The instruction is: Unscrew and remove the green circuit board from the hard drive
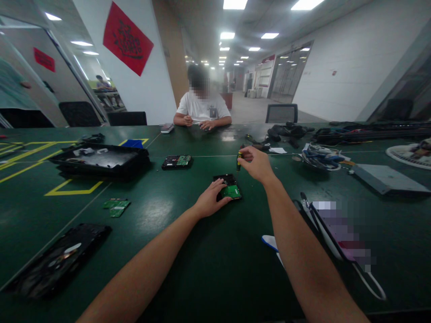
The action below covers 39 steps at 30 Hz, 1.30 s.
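Note:
A small black hard drive (229, 186) with a green circuit board on top lies on the dark green table (188, 260). My left hand (210, 199) rests on its left edge, fingers curled over it and holding it down. My right hand (256, 163) hovers just above and behind the drive, pinched round a small screwdriver (239, 160) with a yellow and black handle that points down at the drive.
A second drive (176, 161) lies further back. A black tray (101, 160) is at the left, loose green boards (116, 207) and a black panel (55, 264) nearer. Cables (319, 157) and a grey box (387, 178) sit at right. Another person (202, 110) sits across the table.

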Motion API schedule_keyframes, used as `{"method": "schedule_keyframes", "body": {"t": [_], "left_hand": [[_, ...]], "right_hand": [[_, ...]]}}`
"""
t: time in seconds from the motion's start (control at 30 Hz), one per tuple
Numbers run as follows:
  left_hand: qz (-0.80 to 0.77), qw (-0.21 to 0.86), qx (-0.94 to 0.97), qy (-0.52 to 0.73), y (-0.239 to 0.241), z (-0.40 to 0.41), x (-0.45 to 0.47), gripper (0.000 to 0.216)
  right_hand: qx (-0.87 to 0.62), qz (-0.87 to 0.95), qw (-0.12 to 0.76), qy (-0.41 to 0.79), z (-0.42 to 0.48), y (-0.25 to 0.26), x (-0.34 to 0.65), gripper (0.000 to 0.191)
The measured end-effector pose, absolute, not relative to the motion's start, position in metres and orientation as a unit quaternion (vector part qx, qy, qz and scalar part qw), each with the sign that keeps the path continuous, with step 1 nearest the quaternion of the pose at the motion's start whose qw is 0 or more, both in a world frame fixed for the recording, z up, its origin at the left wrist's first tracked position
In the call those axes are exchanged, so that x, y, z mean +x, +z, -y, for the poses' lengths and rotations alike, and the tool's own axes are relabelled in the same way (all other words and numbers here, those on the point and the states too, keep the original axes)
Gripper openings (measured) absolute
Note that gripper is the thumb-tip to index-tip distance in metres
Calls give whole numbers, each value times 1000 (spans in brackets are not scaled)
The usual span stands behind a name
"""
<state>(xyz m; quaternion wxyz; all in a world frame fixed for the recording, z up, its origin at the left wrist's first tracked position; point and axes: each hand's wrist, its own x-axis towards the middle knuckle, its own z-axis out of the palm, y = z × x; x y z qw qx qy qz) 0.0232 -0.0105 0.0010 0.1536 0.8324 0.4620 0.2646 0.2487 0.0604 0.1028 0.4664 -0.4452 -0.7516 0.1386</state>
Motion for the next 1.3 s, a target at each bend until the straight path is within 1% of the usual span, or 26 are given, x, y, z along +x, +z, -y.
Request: {"method": "schedule_keyframes", "body": {"t": [0.1,0.27,0.37,0.57,0.77,1.03,1.2,1.3], "left_hand": [[-462,152,832,266,0,10,23,65],[-460,148,834,267,-1,10,23,65],[-460,150,834,266,0,11,23,65],[-461,152,834,262,1,10,22,65],[-463,152,833,260,1,10,22,65],[-462,153,832,267,-1,10,23,63],[-463,157,831,267,0,10,23,63],[-461,157,832,266,0,10,23,64]], "right_hand": [[-438,761,463,124,-62,102,249,30],[-448,743,479,131,-62,101,249,24],[-451,738,480,144,-61,101,249,24],[-438,761,463,125,-63,101,250,32],[-449,740,479,144,-60,101,249,26],[-442,764,456,116,-61,103,249,32],[-447,749,471,130,-61,103,249,27],[-444,752,468,136,-60,103,248,28]]}}
